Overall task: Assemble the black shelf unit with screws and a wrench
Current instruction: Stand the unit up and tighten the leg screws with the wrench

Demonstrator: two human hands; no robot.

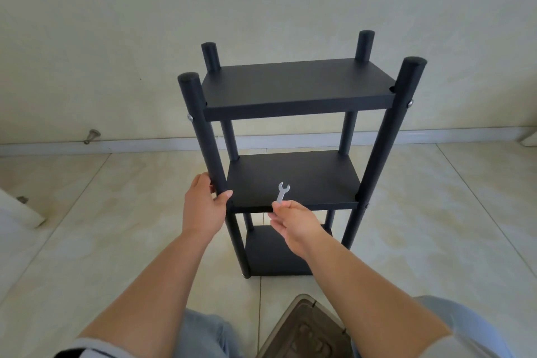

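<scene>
The black shelf unit (293,87) stands upright on the tiled floor, with three shelves between four round posts. My left hand (203,206) grips the front left post (200,131) at the level of the middle shelf (316,180). My right hand (296,222) pinches the lower end of a small silver wrench (282,192), holding it upright over the front edge of the middle shelf. Silver screw heads show on the front posts at the top shelf, the left screw (190,117) and the right screw (410,103).
A wall and white skirting board (145,144) run close behind the unit. A metal door stop (92,136) sticks out at the left. A white object (20,209) lies at the far left. A brown stool or box (305,328) sits between my knees.
</scene>
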